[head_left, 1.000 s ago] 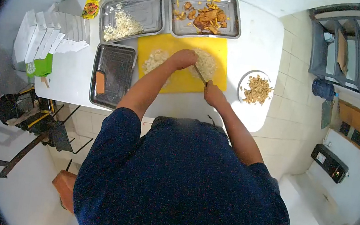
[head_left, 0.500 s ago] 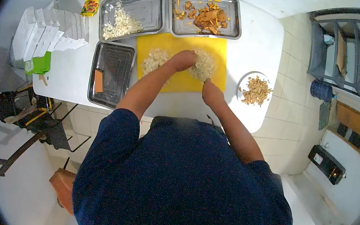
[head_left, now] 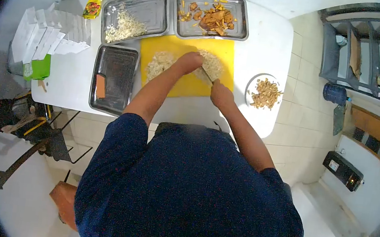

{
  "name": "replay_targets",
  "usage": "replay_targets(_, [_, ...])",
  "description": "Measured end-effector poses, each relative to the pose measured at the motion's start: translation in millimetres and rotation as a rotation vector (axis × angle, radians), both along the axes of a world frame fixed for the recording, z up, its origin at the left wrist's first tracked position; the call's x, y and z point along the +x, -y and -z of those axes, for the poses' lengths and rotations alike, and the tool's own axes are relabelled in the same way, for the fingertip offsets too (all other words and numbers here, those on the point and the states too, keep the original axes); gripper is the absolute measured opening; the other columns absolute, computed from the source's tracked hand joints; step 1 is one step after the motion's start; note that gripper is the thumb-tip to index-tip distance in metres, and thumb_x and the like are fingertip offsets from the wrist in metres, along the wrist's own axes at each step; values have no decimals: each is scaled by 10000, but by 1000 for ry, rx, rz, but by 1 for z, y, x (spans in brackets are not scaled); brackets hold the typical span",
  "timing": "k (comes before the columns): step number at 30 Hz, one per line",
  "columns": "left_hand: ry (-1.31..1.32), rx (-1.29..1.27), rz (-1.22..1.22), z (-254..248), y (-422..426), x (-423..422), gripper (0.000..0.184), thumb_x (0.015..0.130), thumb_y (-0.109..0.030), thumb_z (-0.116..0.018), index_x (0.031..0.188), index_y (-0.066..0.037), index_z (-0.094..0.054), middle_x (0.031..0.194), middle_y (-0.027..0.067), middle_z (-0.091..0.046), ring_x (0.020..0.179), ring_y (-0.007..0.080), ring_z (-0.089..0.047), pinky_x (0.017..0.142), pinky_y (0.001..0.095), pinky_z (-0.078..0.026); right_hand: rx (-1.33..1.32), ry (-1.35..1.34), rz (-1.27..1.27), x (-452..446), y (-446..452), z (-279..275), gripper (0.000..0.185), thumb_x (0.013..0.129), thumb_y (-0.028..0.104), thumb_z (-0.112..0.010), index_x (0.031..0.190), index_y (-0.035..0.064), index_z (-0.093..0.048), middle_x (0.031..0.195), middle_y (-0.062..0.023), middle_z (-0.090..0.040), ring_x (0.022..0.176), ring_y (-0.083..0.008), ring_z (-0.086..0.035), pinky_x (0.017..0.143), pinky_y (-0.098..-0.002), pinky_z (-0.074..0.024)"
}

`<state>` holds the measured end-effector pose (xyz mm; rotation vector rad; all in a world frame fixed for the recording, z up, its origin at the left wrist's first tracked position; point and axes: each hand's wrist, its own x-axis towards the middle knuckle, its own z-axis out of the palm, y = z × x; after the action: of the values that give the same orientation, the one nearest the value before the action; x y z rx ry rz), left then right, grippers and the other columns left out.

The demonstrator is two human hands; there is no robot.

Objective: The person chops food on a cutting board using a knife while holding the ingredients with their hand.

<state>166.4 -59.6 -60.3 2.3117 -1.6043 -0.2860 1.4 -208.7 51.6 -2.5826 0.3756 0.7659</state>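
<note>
My right hand (head_left: 222,95) is closed round the handle of a knife (head_left: 207,75). Its blade slants up and left over a pile of chopped pale food (head_left: 212,65) on the yellow cutting board (head_left: 184,88). At the far end of the blade, my left hand (head_left: 190,63) is closed with its fingers against the knife; the exact grip is partly hidden. A second pile of chopped pale food (head_left: 160,63) lies on the board, left of my left forearm.
Behind the board stand a tray of pale pieces (head_left: 109,40) and a tray of browned food (head_left: 245,34). A dark tray (head_left: 95,77) with an orange piece is at left, a plate of brown pieces (head_left: 267,94) at right. White boxes (head_left: 33,35) and a yellow packet (head_left: 95,0) stand farther left.
The knife blade now shows between my hands, tilted over the right pile. Both hands stay near the same spots on the board. The whole view has shifted slightly.
</note>
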Motion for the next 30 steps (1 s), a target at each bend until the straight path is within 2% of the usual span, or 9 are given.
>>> replay_targets(2, [-19,-36,-38,3,0,-4,85,738,-100,-581,769,-56,-646,826,147,-620,864,343,-625,793,435,-534,-57,7,-36,15,-5,-22,189,924,136,-445,1023,-15,-499,889,-274,-661,808,-435,-668,724,-526,-530])
replay_targets(5, [10,-44,-44,-3,-5,-3,81,735,-95,-581,743,-52,-649,800,144,-626,855,325,-630,787,415,-530,-92,59,-129,22,-7,-11,220,918,150,-419,989,-28,-527,814,-266,-669,773,-415,-680,664,-539,-533])
replay_targets(9, [53,-36,-27,-16,-2,-11,89,726,-98,-590,713,-40,-657,793,123,-639,861,275,-634,784,379,-526,-47,25,-29,12,-12,-12,256,947,178,-383,1029,-22,-521,825,-264,-670,773,-420,-676,676,-538,-534])
replay_targets(14, [217,-48,-8,-8,-1,-22,88,725,-119,-597,693,-57,-651,791,97,-618,867,252,-623,784,361,-519,-5,-1,87,-34,-18,38,317,991,221,-319,1119,-22,-478,854,-282,-663,791,-434,-669,693,-541,-534])
replay_targets(17, [266,-109,7,-16,-5,-25,87,731,-128,-596,688,-74,-648,802,86,-608,860,245,-617,781,355,-518,39,-64,122,-34,-18,45,326,1002,229,-311,1158,-30,-435,883,-300,-653,813,-439,-663,714,-552,-529])
replay_targets(21, [265,-135,-19,-11,3,-16,81,742,-130,-592,692,-93,-644,828,75,-610,867,241,-616,783,354,-520,67,-23,64,-22,-6,36,271,980,231,-416,1089,-16,-418,852,-316,-640,822,-484,-636,732,-565,-502])
replay_targets(25, [185,87,-78,-10,7,-8,77,758,-119,-582,728,-90,-647,845,75,-613,875,249,-618,792,361,-523,68,-36,-29,-5,4,14,309,975,250,-442,1099,-32,-423,856,-319,-635,805,-487,-637,726,-570,-507])
replay_targets(28, [157,-61,29,-34,-3,10,85,766,-119,-579,789,-69,-643,845,90,-610,883,269,-615,791,376,-524,51,-54,-64,5,7,-9,321,977,263,-441,1093,-37,-430,859,-313,-638,802,-481,-643,726,-566,-515])
replay_targets(30, [88,-115,-98,-43,-13,9,98,768,-113,-573,817,-54,-633,850,106,-609,887,288,-609,799,391,-516,44,-47,-78,4,3,-12,324,979,269,-434,1087,-37,-434,857,-312,-641,804,-479,-645,724,-564,-518])
